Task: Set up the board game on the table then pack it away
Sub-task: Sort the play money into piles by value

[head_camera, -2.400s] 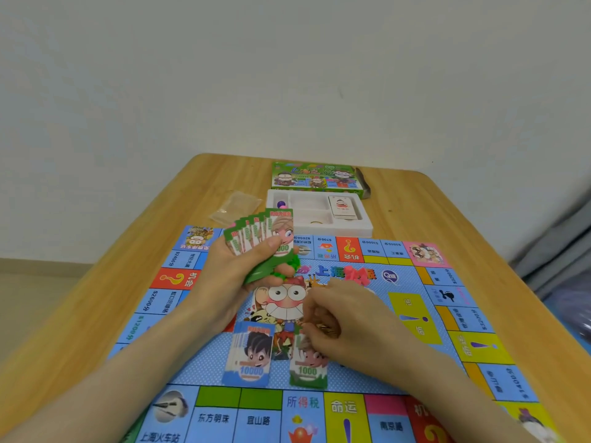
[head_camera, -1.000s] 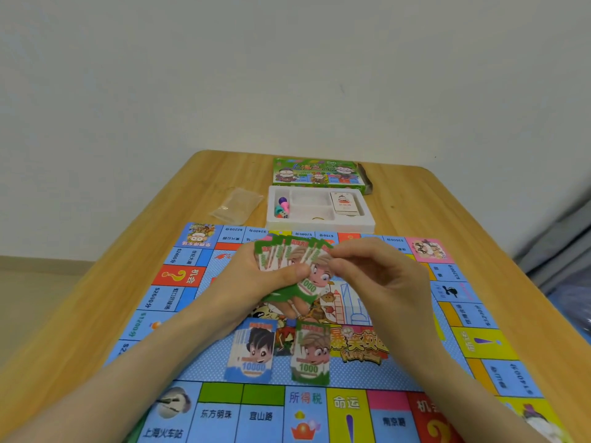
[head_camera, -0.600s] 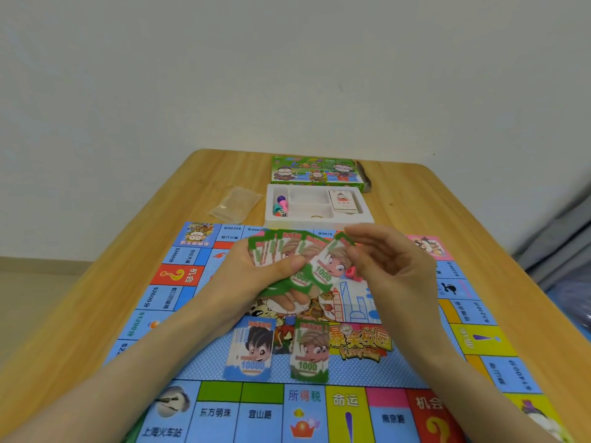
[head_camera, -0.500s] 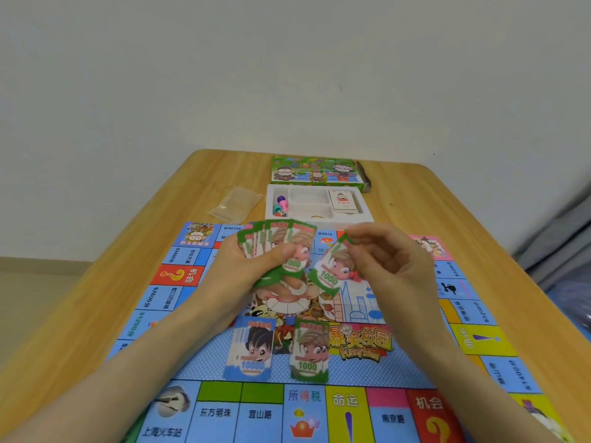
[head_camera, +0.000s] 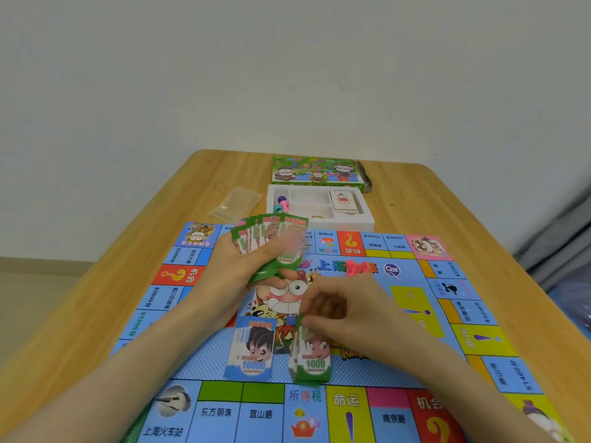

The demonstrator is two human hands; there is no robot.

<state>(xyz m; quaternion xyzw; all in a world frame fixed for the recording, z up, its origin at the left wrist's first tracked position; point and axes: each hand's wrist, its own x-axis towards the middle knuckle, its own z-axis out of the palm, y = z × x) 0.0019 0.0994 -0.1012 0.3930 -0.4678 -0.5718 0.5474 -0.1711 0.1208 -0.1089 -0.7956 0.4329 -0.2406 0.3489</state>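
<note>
**Board game half set up, money being sorted**

The board (head_camera: 204, 362) lies unfolded across the table (head_camera: 96, 314), filling the lower frame. At centre, the left hand (head_camera: 236, 266) grips a fan of green notes (head_camera: 271, 241). Just below, the right hand (head_camera: 348, 311) has its fingers curled, pinching the far edge of the green pile (head_camera: 311, 359), which sits beside a blue pile (head_camera: 252, 350). Above the board, the white tray (head_camera: 351, 223) holds cards (head_camera: 343, 201) and pawns (head_camera: 281, 203), with the box (head_camera: 315, 171) behind it. By my reading, sorting is unfinished, and the cards, pawns and all the packing away are left.
</note>
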